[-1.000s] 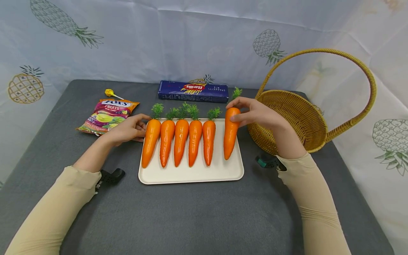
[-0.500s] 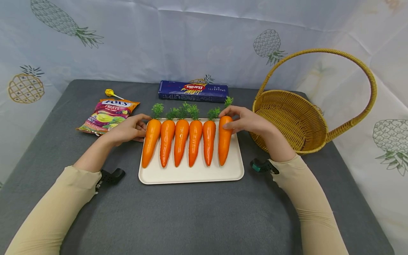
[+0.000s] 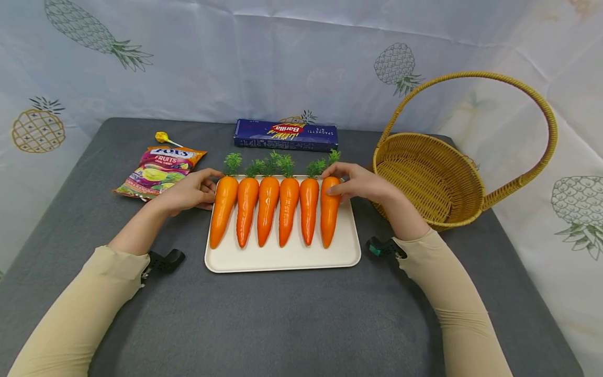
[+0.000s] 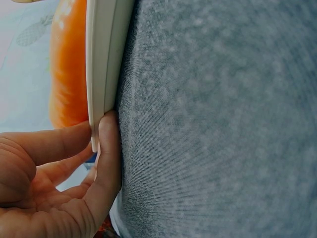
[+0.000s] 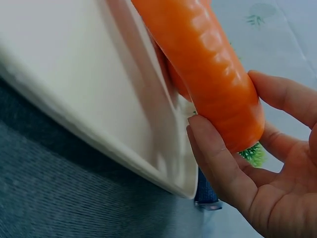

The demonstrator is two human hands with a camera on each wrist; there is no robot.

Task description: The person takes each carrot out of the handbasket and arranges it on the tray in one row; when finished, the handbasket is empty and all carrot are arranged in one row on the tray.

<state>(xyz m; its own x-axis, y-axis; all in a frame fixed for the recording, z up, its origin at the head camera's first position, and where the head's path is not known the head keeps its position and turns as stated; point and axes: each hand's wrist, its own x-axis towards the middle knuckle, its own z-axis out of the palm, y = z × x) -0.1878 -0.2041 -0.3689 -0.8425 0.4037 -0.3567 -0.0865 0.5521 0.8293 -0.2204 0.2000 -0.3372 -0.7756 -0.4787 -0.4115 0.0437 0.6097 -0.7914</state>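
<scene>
My left hand (image 3: 187,192) pinches the left rim of a cream tray (image 3: 282,260), and in the left wrist view a finger (image 4: 107,148) lies under the rim. Thumb and fingers of my right hand (image 3: 359,183) grip the thick top end of an orange carrot (image 3: 329,220) with a green leafy tuft, at the right end of a row. In the right wrist view this carrot (image 5: 208,64) appears over the tray; whether its tip touches is unclear. Several similar carrots (image 3: 268,209) lie side by side on the tray, tufts toward the back.
A wicker basket (image 3: 419,173) with a tall handle stands right of the tray. Behind the tray lies a blue spaghetti box (image 3: 285,136). A candy bag (image 3: 160,170) and a yellow lollipop (image 3: 162,137) lie at the left on the grey table (image 3: 282,324).
My right hand has moved left and toward me with its carrot, bringing it beside the row and lower over the tray. The left hand has stayed on the tray's rim.
</scene>
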